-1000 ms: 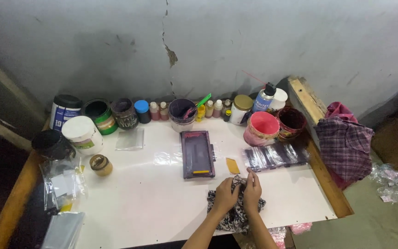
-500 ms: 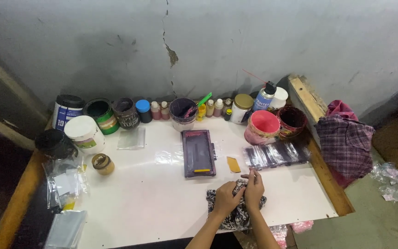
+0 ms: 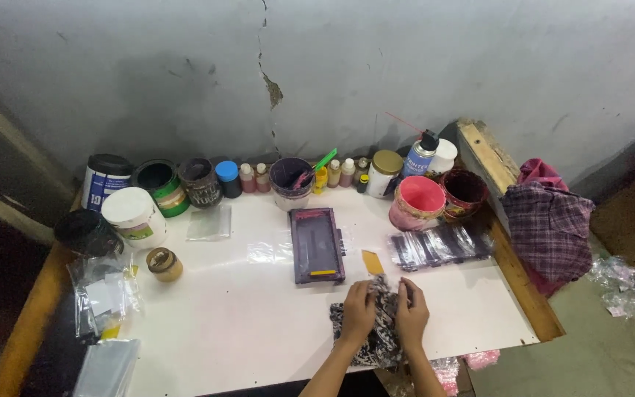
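Both hands [image 3: 384,312] regathered patterned cloth [image 3: 372,342] (bunched, lengthwise toward wall).

**Patterned rag at the table's near edge**

The rag [image 3: 376,334] is a black-and-white patterned cloth, crumpled and bunched rather than spread flat. It lies on the white tabletop close to the near edge, right of centre — its upper end rises in a gathered peak, while the lower part spills wider toward the edge. The left hand [image 3: 356,312] presses on its left side and the right hand [image 3: 411,316] on its right, fingers curled into the folds, so only the middle strip and the lower-left corner show. Whether anything is wrapped inside cannot be told.
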